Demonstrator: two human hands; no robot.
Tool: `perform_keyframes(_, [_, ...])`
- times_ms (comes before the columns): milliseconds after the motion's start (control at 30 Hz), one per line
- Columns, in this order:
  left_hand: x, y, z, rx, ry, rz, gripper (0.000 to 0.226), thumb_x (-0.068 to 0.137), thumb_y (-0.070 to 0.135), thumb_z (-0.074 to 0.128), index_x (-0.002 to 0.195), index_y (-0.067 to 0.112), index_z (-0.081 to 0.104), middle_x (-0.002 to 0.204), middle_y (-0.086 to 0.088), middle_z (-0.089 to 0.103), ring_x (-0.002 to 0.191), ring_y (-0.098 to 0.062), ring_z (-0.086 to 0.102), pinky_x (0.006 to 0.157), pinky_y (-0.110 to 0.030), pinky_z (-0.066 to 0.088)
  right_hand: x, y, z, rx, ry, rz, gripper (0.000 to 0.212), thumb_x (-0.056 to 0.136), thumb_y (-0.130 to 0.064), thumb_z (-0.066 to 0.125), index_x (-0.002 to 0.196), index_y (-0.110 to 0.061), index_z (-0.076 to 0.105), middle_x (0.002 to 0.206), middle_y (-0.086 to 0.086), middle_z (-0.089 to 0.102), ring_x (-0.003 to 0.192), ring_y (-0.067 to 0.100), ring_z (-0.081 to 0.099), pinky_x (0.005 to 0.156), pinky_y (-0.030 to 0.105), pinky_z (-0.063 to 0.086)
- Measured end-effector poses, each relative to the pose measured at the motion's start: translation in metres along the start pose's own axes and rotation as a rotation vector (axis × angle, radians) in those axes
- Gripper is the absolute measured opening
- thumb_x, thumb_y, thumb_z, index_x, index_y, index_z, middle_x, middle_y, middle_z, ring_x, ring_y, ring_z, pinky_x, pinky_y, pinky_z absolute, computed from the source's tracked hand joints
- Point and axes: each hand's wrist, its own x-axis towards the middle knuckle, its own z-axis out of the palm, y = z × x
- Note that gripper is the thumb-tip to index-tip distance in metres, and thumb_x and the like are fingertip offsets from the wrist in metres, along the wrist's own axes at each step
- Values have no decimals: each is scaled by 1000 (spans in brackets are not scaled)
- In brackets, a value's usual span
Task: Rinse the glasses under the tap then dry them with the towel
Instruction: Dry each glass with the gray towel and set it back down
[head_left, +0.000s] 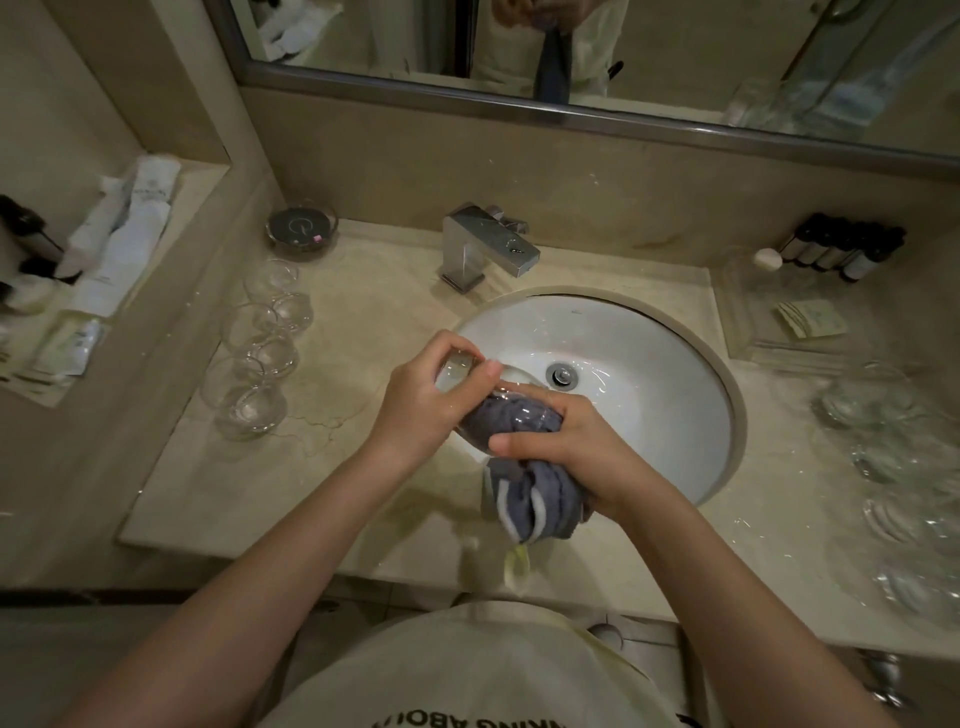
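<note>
Over the sink's (675, 364) front-left rim, the left grip (421, 405) curls round a glass (467, 371) lying on its side; the right grip (566, 441) clutches the grey towel (530, 499), stuffed into it. More glasses (260, 353) stand at the desk's (363, 312) left edge.

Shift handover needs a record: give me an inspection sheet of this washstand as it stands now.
Surface: beige stone counter, wet streaks by the white sink.
Job's things: glass held over the sink with the grey towel stuffed into it; three glasses stand on the left; blurred glassware lies on the right; tap not running.
Clutter: dark round dish, small bottles, white packets on the side shelf, paper sachets on a clear tray.
Hands: left hand grips the glass; right hand grips the towel.
Cables: nothing seen.
Surroundings: mirror above the counter.
</note>
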Motion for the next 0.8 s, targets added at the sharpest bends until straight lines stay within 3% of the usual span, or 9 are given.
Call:
perform_keyframes(67, [-4,-6,-3,89,12,178,29,75,56,58,87,30,58,80,15,65,70,-9,60,66,-26,47,2,4,-1,229,-65,77,34,72,2,68,103,-11,68,88,4,75,82,14,71,75,22,56])
perform_keyframes(167, [-5,-5,-8,151,-38,230,30,77,55,58,91,28,57,82,7,63,71,-16,60,66,-31,48,2,10,3,262,-53,60,35,70,-1,65,104,-9,67,88,6,75,82,17,71,74,23,56])
perform_keyframes(300, [3,15,-11,-104,-165,-400,51,83,70,52,91,21,64,70,2,66,48,-16,59,40,-22,39,2,9,3,-139,81,-115,50,73,4,78,116,-20,68,102,4,75,100,22,70,93,31,54])
perform_keyframes(367, [6,19,-9,-45,-156,-504,46,87,61,54,86,15,63,60,0,63,39,-15,55,39,-21,37,3,10,3,-276,109,-162,55,72,-2,82,119,-28,66,103,-3,75,103,18,69,97,35,53])
perform_keyframes(500, [7,27,-6,-10,-67,-325,32,85,46,69,82,16,59,69,0,61,38,-7,50,37,-19,36,1,17,6,-527,183,-292,73,67,-14,88,124,-43,53,110,-22,66,105,1,63,95,18,48])
perform_keyframes(567, [8,34,-7,-9,-85,-281,43,73,55,72,85,15,60,72,1,62,46,-9,53,38,-21,37,1,23,7,-809,276,-443,84,64,-23,89,133,-43,47,117,-13,63,112,5,53,91,9,39])
perform_keyframes(633, [10,42,-7,38,-120,-269,52,65,61,66,88,15,60,77,1,63,54,-11,53,41,-23,36,2,31,7,-977,368,-586,90,61,-24,88,138,-31,41,120,0,66,113,12,48,88,8,33])
perform_keyframes(700, [11,45,-5,53,-138,-239,52,64,61,66,87,15,57,78,3,62,54,-8,49,45,-22,33,2,32,6,-958,424,-652,86,62,-21,86,136,-27,42,119,-5,65,110,9,52,88,5,34])
perform_keyframes(800, [11,46,-5,9,-100,-177,50,70,57,69,90,12,57,73,5,58,50,-3,45,47,-21,31,0,18,9,-617,377,-468,74,68,-9,83,124,-48,55,105,-27,64,93,-12,59,83,3,41])
